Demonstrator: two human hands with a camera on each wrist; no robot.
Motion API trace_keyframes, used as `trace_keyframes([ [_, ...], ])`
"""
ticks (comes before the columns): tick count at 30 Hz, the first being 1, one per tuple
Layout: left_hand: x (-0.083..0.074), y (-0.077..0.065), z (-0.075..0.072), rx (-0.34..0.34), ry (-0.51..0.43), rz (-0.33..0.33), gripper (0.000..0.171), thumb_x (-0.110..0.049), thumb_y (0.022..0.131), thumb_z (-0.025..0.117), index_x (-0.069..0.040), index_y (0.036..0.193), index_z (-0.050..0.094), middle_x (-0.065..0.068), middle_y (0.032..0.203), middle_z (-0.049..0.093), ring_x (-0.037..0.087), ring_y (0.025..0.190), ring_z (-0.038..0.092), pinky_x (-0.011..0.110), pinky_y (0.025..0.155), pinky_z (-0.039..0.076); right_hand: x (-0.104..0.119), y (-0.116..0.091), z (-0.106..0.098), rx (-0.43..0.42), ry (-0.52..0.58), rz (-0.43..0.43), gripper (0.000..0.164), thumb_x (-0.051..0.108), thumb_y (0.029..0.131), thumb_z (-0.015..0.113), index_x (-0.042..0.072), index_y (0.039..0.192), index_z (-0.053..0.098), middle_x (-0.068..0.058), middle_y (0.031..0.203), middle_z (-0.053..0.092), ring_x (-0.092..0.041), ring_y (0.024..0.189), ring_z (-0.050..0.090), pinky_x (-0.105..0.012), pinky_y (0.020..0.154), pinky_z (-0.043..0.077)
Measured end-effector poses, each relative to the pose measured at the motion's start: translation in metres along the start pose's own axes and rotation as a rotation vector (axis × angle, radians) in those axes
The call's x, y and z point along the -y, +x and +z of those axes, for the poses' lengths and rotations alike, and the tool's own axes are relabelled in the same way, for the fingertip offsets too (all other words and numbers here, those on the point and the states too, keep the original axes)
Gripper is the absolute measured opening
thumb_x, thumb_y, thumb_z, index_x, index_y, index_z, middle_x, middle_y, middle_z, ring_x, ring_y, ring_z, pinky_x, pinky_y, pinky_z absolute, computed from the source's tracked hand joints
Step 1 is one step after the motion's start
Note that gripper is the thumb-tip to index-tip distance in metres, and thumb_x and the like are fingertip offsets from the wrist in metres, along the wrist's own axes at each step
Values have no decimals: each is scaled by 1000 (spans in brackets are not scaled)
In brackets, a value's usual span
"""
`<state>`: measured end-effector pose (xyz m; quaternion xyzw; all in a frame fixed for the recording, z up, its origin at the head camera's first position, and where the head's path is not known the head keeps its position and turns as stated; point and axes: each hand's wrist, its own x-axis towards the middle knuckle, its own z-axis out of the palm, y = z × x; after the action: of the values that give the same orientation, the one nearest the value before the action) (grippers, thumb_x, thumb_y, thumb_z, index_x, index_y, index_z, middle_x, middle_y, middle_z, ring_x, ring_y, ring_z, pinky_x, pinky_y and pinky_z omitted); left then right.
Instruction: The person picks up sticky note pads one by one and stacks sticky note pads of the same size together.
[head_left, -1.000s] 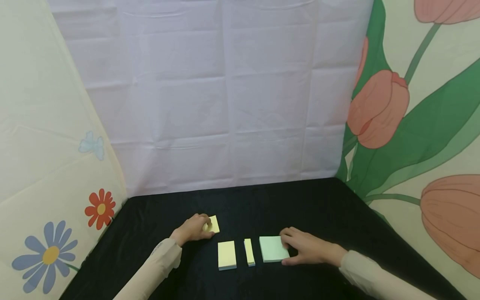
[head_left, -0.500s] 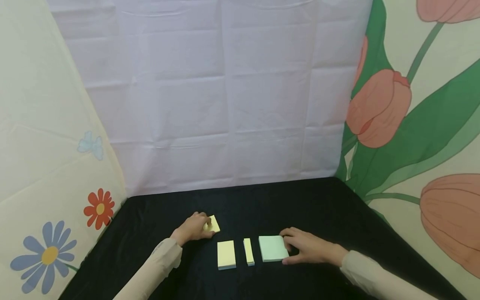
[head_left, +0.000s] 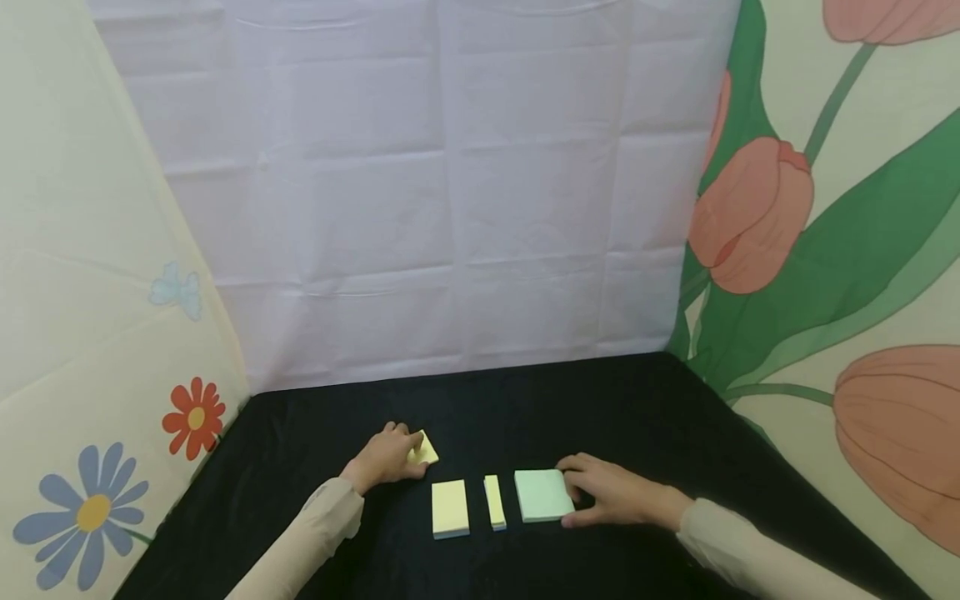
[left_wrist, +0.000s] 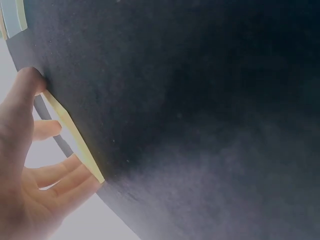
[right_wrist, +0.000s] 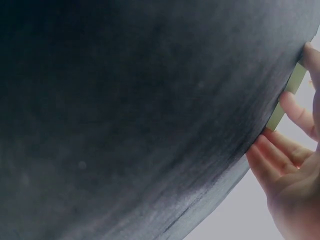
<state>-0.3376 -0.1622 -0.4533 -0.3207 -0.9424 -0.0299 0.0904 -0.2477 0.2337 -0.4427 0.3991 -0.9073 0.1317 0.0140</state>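
My left hand (head_left: 384, 458) grips a small yellow sticky note pad (head_left: 427, 451) at the back left of the row. In the left wrist view the thumb sits at one end of this pad (left_wrist: 80, 137), with fingers at the other end and one finger bent towards its middle. On the right, a pale green square sticky note pad (head_left: 542, 497) lies flat. The thumb and fingers of my right hand (head_left: 618, 493) hold its right side. The right wrist view shows only a thin edge of the green pad (right_wrist: 292, 89) between the fingertips.
Between the hands lie a yellow rectangular sticky note pad (head_left: 449, 507) and a narrow yellow one (head_left: 494, 502), both with bluish lower layers. Black cloth (head_left: 510, 408) covers the table. A white sheet (head_left: 450, 208) hangs behind, with flower-printed cloths at both sides.
The small yellow pad in my left hand has turned slightly, its far edge swinging left. My right hand and the other pads stay in place. The head view has shifted a little.
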Motion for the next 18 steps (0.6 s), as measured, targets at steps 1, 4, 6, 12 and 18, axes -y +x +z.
trace_keyframes([
  [1,0,0,0,2,7,-1,32,-38,86,72,-10,99,65,8,85,56,22,77,47,39,63,43,0,0,0,-1,3,-3,36,57,87,66,26,81,49,-5,125,56,-14,103,51,-28,76,45],
  [4,2,-1,-1,8,25,-3,34,-40,87,71,-10,100,63,7,83,56,22,76,48,39,63,43,1,1,1,-4,3,-14,36,56,88,67,25,81,49,-5,124,56,-13,103,50,-28,76,45],
  [6,3,-1,-1,10,27,-8,36,-41,87,70,-10,101,61,5,81,54,21,75,49,38,62,43,0,2,1,-5,4,-19,36,56,88,67,25,81,48,-5,124,56,-13,102,50,-27,76,45],
  [12,6,-1,0,0,38,-17,48,-44,86,69,-4,112,62,7,82,56,22,76,52,40,64,46,-1,4,2,-5,1,-16,37,57,87,67,26,81,48,-5,124,56,-13,102,50,-27,76,45],
  [18,7,-2,2,-19,47,-26,49,-45,85,71,-3,110,64,7,82,58,21,75,53,39,63,46,-1,5,2,6,12,-6,37,59,87,65,26,81,48,-5,125,56,-13,102,50,-27,76,44],
])
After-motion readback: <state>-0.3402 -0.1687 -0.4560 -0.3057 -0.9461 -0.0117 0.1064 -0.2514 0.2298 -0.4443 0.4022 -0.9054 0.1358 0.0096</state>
